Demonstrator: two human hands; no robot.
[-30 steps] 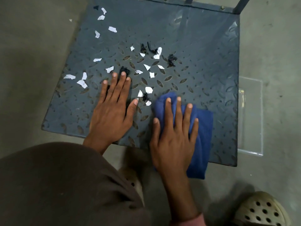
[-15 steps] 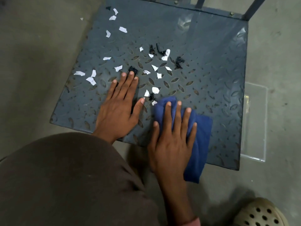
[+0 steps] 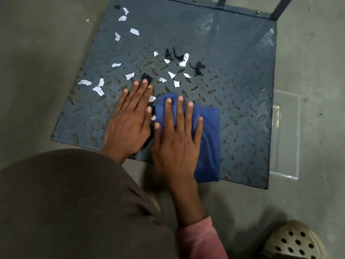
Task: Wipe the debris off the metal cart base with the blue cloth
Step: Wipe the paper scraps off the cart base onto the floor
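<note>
left hand [image 3: 128, 124]: flat on grey tread-plate metal cart base [image 3: 233, 62], nothing held
right hand [image 3: 177, 139]: flat, pressed on folded blue cloth [image 3: 209, 131] at 6 o'clock
risk: sweep blocked by left hand; white paper scraps [image 3: 171, 74], 9–12 o'clock, likely missed

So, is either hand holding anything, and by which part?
Nothing is gripped. The right hand presses flat, fingers straight, on the left part of the blue cloth; the left hand rests flat on the metal cart base.

Two hands [image 3: 128, 126] [image 3: 175, 146], one cloth [image 3: 208, 139], one cart base [image 3: 233, 43]
</note>
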